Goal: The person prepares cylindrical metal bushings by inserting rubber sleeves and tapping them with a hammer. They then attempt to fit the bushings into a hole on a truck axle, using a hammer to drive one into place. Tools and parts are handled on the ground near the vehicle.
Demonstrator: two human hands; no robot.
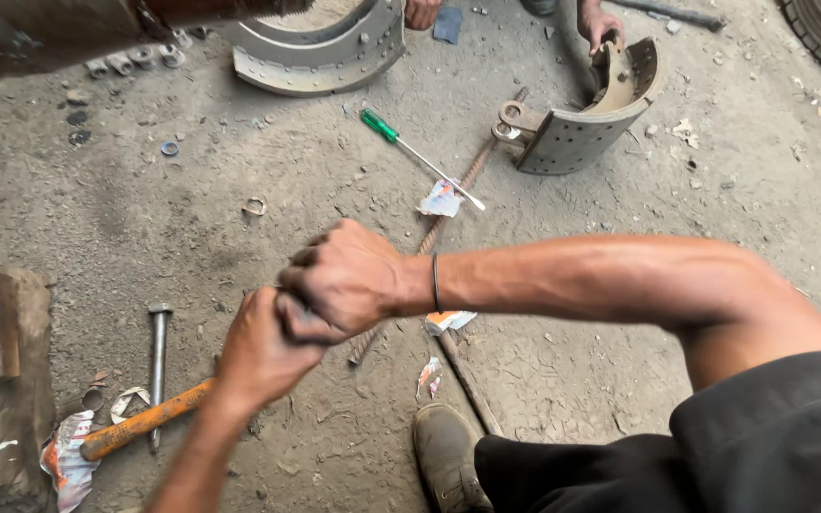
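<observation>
Overhead, a dusty concrete floor (696, 209) fills the view. Beyond the fingers lie two curved brake shoes, one (320, 47) far ahead, another (586, 119) ahead and right, steadied by another person's hand (599, 21). A ribbed steel rod (448, 204) runs away from under the fingers. The right hand (344, 280) and left hand (263, 351) are fisted tight together, knuckle against knuckle; what they clamp is hidden. Probably a firm, squared grip helps here. Below-left of the fingers lie an orange-handled hammer (144, 423) and a bolt (157, 366); ahead, a green screwdriver (415, 152).
</observation>
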